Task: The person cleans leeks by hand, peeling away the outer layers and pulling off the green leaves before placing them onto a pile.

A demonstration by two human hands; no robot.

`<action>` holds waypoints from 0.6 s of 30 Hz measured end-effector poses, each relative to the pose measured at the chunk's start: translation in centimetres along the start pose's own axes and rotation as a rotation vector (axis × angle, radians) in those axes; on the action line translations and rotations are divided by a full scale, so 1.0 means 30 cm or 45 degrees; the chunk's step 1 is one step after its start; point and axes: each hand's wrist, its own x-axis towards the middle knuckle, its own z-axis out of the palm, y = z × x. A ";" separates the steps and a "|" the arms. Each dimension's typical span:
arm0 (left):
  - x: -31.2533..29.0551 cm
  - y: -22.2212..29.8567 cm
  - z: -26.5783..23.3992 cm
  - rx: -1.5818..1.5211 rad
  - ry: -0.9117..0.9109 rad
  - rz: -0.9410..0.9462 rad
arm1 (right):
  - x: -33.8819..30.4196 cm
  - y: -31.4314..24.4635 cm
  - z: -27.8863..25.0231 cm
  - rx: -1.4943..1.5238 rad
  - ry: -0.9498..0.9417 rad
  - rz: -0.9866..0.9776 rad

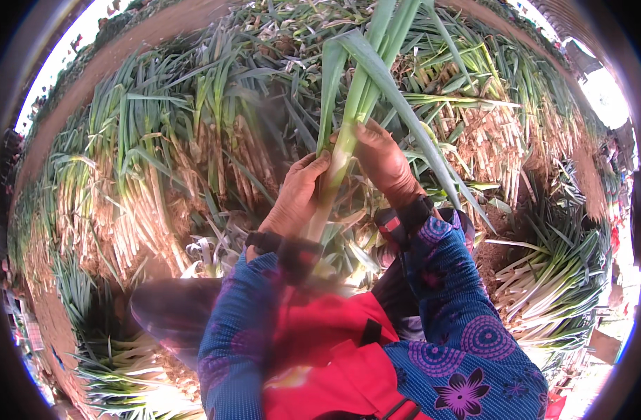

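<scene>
Left hand [297, 196] and right hand [387, 162], fingers closed around one leek [343, 148], upright out front — part-way, I'd judge: paler stalks [531, 285] lie right, plenty of browner bunches [144, 199] left ahead.

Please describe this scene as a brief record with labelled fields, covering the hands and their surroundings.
Left hand: holding a green onion from its left
Right hand: gripping the same stalk from its right, slightly higher
Held position: pale end toward the person, leaves away, some folded over
Beyond the hands: heaped green onions
Lower right: another pile, stalks whiter
Clothing: red garment, blue patterned sleeves
</scene>
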 end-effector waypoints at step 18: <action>0.056 -0.106 -0.070 0.798 0.654 0.566 | -0.049 -0.007 0.082 -0.582 0.244 -0.004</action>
